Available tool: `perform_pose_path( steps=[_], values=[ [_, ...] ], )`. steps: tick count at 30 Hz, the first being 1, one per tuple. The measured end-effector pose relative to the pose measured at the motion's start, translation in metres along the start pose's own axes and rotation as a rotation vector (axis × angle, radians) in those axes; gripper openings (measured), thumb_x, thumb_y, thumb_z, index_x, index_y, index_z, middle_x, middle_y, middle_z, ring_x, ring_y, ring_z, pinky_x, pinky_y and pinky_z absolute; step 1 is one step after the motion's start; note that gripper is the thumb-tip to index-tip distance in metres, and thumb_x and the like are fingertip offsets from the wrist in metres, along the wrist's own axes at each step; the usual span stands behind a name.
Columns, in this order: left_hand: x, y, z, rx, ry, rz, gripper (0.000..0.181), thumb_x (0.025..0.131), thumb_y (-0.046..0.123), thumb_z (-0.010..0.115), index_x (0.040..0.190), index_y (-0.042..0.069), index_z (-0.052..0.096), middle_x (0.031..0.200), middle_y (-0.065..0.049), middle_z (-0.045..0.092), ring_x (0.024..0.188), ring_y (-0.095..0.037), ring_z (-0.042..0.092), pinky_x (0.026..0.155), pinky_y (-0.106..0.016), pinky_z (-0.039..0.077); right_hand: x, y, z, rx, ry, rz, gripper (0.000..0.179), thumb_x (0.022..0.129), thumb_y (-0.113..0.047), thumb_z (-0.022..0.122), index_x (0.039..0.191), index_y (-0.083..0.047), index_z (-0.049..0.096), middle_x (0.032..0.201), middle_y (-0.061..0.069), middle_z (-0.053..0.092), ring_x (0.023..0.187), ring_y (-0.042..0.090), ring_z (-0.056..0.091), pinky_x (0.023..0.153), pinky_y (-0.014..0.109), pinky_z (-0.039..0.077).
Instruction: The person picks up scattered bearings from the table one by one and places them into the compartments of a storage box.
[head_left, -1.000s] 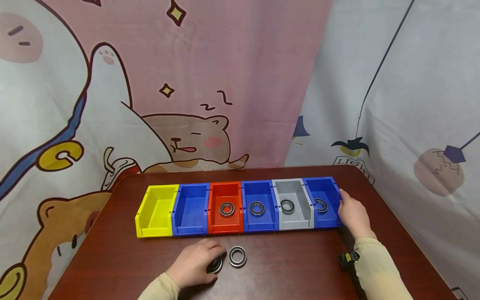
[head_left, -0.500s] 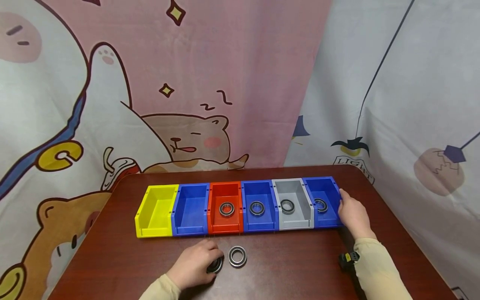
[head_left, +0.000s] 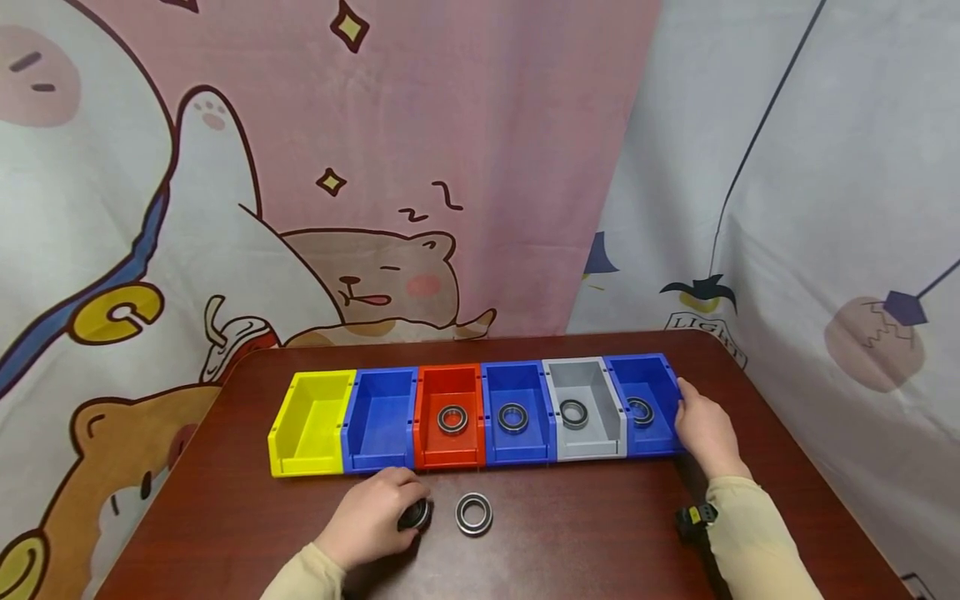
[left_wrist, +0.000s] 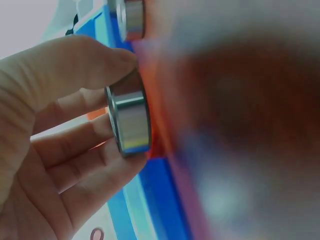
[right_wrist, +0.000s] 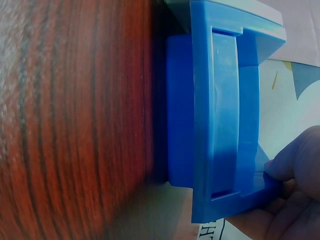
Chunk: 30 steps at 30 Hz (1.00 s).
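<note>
My left hand (head_left: 375, 514) pinches a ball bearing (left_wrist: 131, 117) between thumb and fingers, in front of the second bin from the left. Just right of it, a second bearing (head_left: 474, 514) lies flat on the table. My right hand (head_left: 707, 429) grips the outer side wall of the rightmost blue bin (right_wrist: 222, 115), thumb over the rim. One bearing each lies in the red bin (head_left: 450, 454), the middle blue bin (head_left: 521, 454), the grey bin (head_left: 591, 450) and the rightmost bin. No bearing shows in the yellow bin (head_left: 309, 465) or the blue bin (head_left: 378, 461) beside it.
The bins stand side by side in one row across the brown table (head_left: 570, 533). Behind and to the right hangs a printed curtain (head_left: 525, 167). A small black device (head_left: 695, 518) sits at my right wrist.
My left hand has moved left with the pinched bearing, away from the bearing on the table. The right hand keeps its grip on the rightmost bin.
</note>
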<state>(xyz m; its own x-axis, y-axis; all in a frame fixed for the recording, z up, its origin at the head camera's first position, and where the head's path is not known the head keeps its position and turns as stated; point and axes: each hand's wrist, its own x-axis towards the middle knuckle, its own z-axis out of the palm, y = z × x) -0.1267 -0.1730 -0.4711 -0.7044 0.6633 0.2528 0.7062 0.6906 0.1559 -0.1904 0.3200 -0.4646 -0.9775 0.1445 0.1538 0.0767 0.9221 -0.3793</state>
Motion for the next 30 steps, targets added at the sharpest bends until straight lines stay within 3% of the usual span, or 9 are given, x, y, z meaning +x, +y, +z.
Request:
perform_pose_path(
  steps=[4,11,19,24,30],
  values=[
    [0.000,-0.006,-0.011,0.005,0.010,-0.054,0.040,0.065,0.025,0.088,0.101,0.013,0.074,0.095,0.001,0.065,0.088,-0.017,0.060,0.076,-0.036,0.056,0.000,-0.001,-0.001,0.000,-0.002,0.003,0.046,0.096,-0.001,0.046,0.139,0.016,0.039,0.123,0.043,0.051,0.102,0.056,0.057,0.083,0.063,0.048],
    [0.001,-0.018,-0.028,0.039,0.087,-0.121,0.042,0.063,0.021,0.089,0.100,0.010,0.075,0.097,-0.003,0.067,0.089,-0.019,0.062,0.077,-0.038,0.056,0.000,0.000,0.000,0.005,0.000,0.004,0.047,0.096,-0.001,0.046,0.139,0.016,0.038,0.123,0.043,0.051,0.102,0.056,0.057,0.083,0.064,0.047],
    [0.011,-0.026,-0.042,0.013,0.126,-0.288,0.044,0.063,0.019,0.091,0.102,0.007,0.074,0.096,-0.005,0.067,0.086,-0.022,0.063,0.077,-0.039,0.056,0.000,0.000,0.003,-0.017,0.021,-0.004,0.046,0.096,0.000,0.046,0.138,0.016,0.040,0.122,0.042,0.053,0.103,0.055,0.057,0.085,0.063,0.047],
    [0.019,-0.034,-0.048,0.006,0.192,-0.324,0.045,0.064,0.014,0.090,0.104,0.003,0.073,0.099,-0.010,0.067,0.089,-0.027,0.064,0.079,-0.043,0.057,0.001,0.000,0.003,-0.013,0.010,0.010,0.046,0.097,0.000,0.046,0.139,0.016,0.039,0.123,0.042,0.052,0.103,0.055,0.057,0.084,0.063,0.048],
    [0.030,-0.041,-0.054,-0.015,0.196,-0.378,0.047,0.068,0.014,0.088,0.111,0.002,0.072,0.104,-0.013,0.067,0.095,-0.031,0.063,0.085,-0.048,0.055,0.001,-0.001,0.001,-0.014,0.008,0.006,0.047,0.096,0.000,0.047,0.139,0.016,0.038,0.123,0.042,0.052,0.103,0.055,0.058,0.084,0.062,0.048]
  ],
)
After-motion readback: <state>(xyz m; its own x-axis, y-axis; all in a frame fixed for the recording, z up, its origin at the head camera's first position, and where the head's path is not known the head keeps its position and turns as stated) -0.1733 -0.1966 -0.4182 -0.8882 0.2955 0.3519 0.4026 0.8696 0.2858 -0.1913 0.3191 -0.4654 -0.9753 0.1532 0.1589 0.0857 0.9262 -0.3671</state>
